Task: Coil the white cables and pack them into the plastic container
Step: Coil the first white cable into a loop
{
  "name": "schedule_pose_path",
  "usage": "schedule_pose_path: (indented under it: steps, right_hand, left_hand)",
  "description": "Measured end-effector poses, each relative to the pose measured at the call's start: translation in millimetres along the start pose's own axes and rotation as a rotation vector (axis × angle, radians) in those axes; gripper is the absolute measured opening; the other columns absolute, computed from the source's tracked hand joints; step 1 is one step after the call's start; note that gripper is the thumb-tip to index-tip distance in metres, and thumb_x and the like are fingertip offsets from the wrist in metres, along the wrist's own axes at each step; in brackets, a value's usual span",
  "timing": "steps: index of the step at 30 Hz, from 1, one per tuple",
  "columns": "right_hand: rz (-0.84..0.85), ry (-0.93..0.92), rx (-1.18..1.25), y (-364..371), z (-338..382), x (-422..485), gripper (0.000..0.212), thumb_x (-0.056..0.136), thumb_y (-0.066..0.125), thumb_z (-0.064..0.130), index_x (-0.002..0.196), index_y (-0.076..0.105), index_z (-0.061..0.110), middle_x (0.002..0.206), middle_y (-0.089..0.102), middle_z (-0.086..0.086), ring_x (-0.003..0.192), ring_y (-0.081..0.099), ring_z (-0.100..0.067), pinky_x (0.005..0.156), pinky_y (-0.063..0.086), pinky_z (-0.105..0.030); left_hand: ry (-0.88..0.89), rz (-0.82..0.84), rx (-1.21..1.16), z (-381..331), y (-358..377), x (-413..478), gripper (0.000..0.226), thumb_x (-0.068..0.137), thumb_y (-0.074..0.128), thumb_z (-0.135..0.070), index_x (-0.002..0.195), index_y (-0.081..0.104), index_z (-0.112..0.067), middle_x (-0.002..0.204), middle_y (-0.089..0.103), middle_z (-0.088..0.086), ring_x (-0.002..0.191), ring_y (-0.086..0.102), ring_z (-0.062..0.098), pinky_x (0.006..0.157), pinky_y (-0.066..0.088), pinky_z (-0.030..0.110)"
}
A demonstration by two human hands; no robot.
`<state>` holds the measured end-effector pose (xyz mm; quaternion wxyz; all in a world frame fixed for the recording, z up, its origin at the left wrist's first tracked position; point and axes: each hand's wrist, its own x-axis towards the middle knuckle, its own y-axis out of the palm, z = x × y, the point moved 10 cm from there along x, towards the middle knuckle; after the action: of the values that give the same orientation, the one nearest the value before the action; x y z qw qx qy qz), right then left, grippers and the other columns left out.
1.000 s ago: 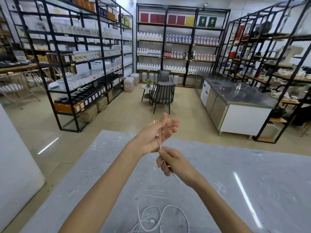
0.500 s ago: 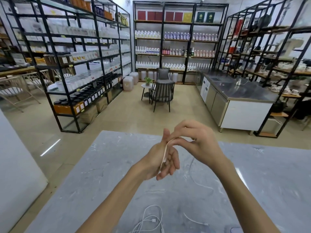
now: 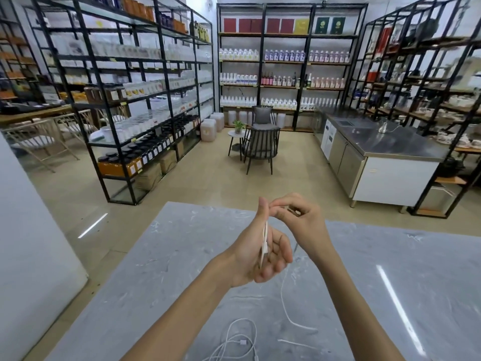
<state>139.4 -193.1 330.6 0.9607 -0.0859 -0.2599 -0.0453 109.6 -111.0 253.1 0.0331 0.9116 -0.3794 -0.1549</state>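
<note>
My left hand [image 3: 263, 250] is raised above the grey marble table [image 3: 161, 277], palm turned up, fingers loosely curled, with turns of a white cable [image 3: 265, 241] wound round it. My right hand [image 3: 302, 222] pinches the same cable just above the left thumb. The cable's loose tail [image 3: 286, 306] hangs down from the hands and trails onto the table. A second white cable [image 3: 236, 342] with its plug lies in loose loops at the table's near edge. The plastic container is not in view.
Black metal shelving [image 3: 130, 100] full of bottles and jars lines the left, back and right of the room. A dark chair [image 3: 260, 147] and small round table stand on the floor beyond. A steel counter [image 3: 377, 149] stands at the right.
My right hand came up from below the left hand and over its thumb, laying another turn of cable round it. The left hand turned and lowered slightly. More of the table cable shows now.
</note>
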Motion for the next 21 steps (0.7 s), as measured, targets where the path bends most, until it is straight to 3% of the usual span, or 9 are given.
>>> schedule_pose_path:
  steps: [3,6,9,11,13,15,17,21]
  right_hand:
    - [0.105,0.248,0.054,22,-32,-13,0.013,0.083,0.068,0.017,0.073,0.074,0.020,0.064,0.070,0.008,0.057,0.059,-0.004,0.056,0.047,-0.018]
    - [0.206,0.342,0.061,48,-55,-42,0.030,0.082,0.047,0.008,0.062,0.067,0.021,0.046,0.058,0.006,0.044,0.050,-0.010,0.041,0.036,-0.017]
    - [0.275,0.451,0.056,62,-75,-78,0.036,0.095,0.054,0.028,0.061,0.067,0.027,0.048,0.050,0.007,0.041,0.034,-0.007,0.039,0.025,-0.018]
    - [0.425,0.430,0.004,77,-73,-105,0.025,0.100,0.052,0.032,0.091,0.075,0.034,0.052,0.054,0.008,0.041,0.036,-0.005,0.041,0.031,-0.016]
    - [0.569,0.363,-0.161,86,-65,-130,0.025,0.099,0.050,0.039,0.115,0.068,0.033,0.056,0.061,0.011,0.048,0.048,0.000,0.054,0.041,-0.012]
    - [0.578,0.199,-0.374,77,-39,-135,0.026,0.096,0.048,0.047,0.115,0.063,0.037,0.058,0.062,0.019,0.055,0.057,0.004,0.062,0.044,-0.009]
    - [0.482,0.024,-0.525,53,-3,-122,0.028,0.096,0.044,0.049,0.105,0.063,0.031,0.066,0.062,0.023,0.059,0.057,0.001,0.062,0.046,-0.015]
    - [0.424,-0.133,-0.814,14,37,-97,0.039,0.100,0.040,0.049,0.088,0.061,0.019,0.072,0.062,0.003,0.070,0.055,-0.015,0.066,0.048,-0.031]
  left_hand:
    - [0.002,0.044,-0.073,-7,0,1,0.104,0.066,0.015,-0.097,0.063,0.066,-0.006,0.047,0.061,0.006,0.030,0.050,0.011,0.032,0.032,0.011]
    - [0.076,0.080,-0.215,-19,-8,2,0.104,0.077,0.014,-0.089,0.070,0.071,-0.003,0.055,0.068,0.010,0.038,0.061,0.014,0.034,0.043,0.016]
    - [0.133,-0.046,-0.320,-23,-32,9,0.100,0.083,0.017,-0.084,0.068,0.074,-0.002,0.058,0.069,0.011,0.042,0.063,0.016,0.038,0.049,0.021]
    - [0.173,-0.189,-0.356,-26,-56,14,0.102,0.083,0.016,-0.083,0.067,0.075,-0.002,0.059,0.068,0.012,0.043,0.063,0.017,0.040,0.051,0.022]
    - [0.203,-0.304,-0.306,-29,-74,16,0.108,0.081,0.011,-0.084,0.069,0.077,0.001,0.064,0.070,0.017,0.047,0.066,0.022,0.042,0.053,0.025]
    - [0.183,-0.325,-0.245,-25,-81,16,0.115,0.078,0.007,-0.087,0.075,0.077,0.005,0.070,0.071,0.023,0.054,0.070,0.028,0.046,0.056,0.028]
    - [0.149,-0.233,-0.223,-17,-74,18,0.119,0.076,0.008,-0.089,0.084,0.075,0.009,0.075,0.072,0.025,0.062,0.072,0.031,0.052,0.058,0.030]
    - [0.139,-0.107,-0.391,-12,-59,15,0.113,0.082,0.013,-0.084,0.090,0.074,0.010,0.083,0.074,0.025,0.070,0.074,0.030,0.057,0.060,0.031]
